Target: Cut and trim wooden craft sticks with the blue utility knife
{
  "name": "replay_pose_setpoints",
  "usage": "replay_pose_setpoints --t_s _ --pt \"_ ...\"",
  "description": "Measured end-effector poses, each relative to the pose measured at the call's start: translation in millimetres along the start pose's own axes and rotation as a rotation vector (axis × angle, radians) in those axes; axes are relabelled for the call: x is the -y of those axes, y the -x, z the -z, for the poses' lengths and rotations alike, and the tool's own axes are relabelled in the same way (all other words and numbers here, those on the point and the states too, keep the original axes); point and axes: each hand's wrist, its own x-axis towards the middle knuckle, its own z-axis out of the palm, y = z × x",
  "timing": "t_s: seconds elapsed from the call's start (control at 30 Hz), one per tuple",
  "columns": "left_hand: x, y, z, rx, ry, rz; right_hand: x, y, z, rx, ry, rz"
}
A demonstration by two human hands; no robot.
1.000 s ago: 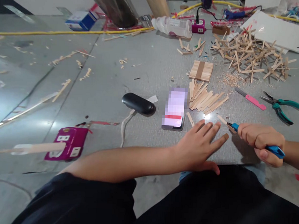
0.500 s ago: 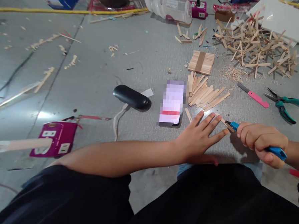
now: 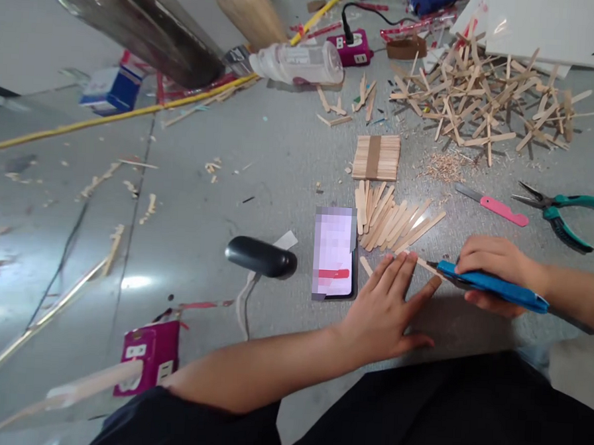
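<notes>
My left hand (image 3: 385, 307) lies flat on the grey table with fingers spread, its fingertips pressing on a wooden craft stick (image 3: 428, 266). In my right hand (image 3: 498, 269) is a blue utility knife (image 3: 497, 289), its dark blade end at the stick just right of my left fingers. Beyond my left hand, loose craft sticks (image 3: 389, 221) lie fanned out. Behind them sits a banded bundle of craft sticks (image 3: 387, 158). A phone (image 3: 335, 251) with a lit, blurred screen rests left of the loose sticks.
Right of the sticks lie a pink-handled knife (image 3: 501, 209) and green-handled pliers (image 3: 557, 206). A heap of joined sticks (image 3: 487, 103) stands at the back right. Further left are a black case (image 3: 260, 257) with a cable and a purple power socket (image 3: 153, 354). A plastic bottle (image 3: 305, 63) lies at the back.
The view has shifted, so the table things appear lower. My right hand has turned the knife flatter and moved it closer to my left fingers. My left hand stays on the stick.
</notes>
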Motion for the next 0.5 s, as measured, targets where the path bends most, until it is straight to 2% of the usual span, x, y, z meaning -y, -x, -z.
replay_pose_setpoints --t_s 0.17,0.27,0.5 --pt "2 4 0.6 -0.013 0.000 0.010 5 3 -6 0.070 0.080 -0.029" --pt "3 5 0.8 -0.052 -0.006 0.016 11 6 -8 0.099 0.202 -0.024" --pt "0 -2 4.8 -0.042 -0.004 0.039 11 8 -7 0.075 0.293 0.054"
